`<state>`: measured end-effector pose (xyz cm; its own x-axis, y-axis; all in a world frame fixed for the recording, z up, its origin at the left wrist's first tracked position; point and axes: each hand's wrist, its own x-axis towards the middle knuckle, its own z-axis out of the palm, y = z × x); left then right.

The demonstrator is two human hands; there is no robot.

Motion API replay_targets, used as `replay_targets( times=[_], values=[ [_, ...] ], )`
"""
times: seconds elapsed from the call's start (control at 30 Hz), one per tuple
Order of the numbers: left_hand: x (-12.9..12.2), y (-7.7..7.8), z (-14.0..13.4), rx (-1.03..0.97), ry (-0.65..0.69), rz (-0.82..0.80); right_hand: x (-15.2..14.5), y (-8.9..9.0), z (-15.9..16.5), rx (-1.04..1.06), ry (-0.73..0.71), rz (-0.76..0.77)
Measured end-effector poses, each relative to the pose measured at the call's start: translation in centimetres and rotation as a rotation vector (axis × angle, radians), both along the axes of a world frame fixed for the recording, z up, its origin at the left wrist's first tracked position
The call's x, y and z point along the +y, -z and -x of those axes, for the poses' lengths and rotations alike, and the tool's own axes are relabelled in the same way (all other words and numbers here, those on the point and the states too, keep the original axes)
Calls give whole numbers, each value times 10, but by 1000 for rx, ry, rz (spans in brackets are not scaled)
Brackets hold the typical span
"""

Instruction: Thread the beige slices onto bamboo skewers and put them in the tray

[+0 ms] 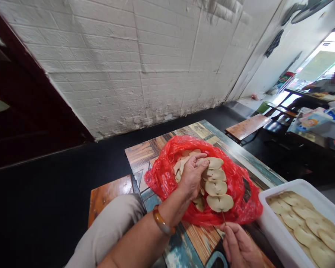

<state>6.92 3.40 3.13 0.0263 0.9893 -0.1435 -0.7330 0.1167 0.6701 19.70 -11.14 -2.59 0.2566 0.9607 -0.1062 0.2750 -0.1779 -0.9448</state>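
Observation:
My right hand (240, 245) is closed around the lower end of a thin skewer (223, 218), near the front edge of the red bag. Several pale, flat, roundish slices (216, 188) are threaded on it in a row, one above the other. At the far end of the row, my left hand (194, 173) pinches a pale slice (214, 162) between thumb and fingers; the skewer's tip is hidden there. A crumpled red plastic bag (164, 167) lies opened out under both the row and my left hand. More loose slices (181, 165) lie inside it, partly covered by my hand.
A white plastic tub (279, 184) at the right holds many overlapping skewered-looking slices. The bag rests on a patterned wooden table (141, 150). A wooden stool (108, 193) stands at the left, a bench (248, 126) beyond. A person (324, 87) sits far right.

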Motion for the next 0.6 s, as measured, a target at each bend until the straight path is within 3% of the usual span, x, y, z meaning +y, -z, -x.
replay_targets(
  times=[0.1, 0.33, 0.6],
  values=[
    [-1, -2, -3, -41, 53, 7, 1, -6, -1, -13, 16, 12],
    [-6, -4, -5, -33, 398, 55, 7, -7, -12, -15, -22, 2],
    [-1, -2, -4, 89, 421, 51, 14, -8, -14, -117, -52, -139]
  ],
)
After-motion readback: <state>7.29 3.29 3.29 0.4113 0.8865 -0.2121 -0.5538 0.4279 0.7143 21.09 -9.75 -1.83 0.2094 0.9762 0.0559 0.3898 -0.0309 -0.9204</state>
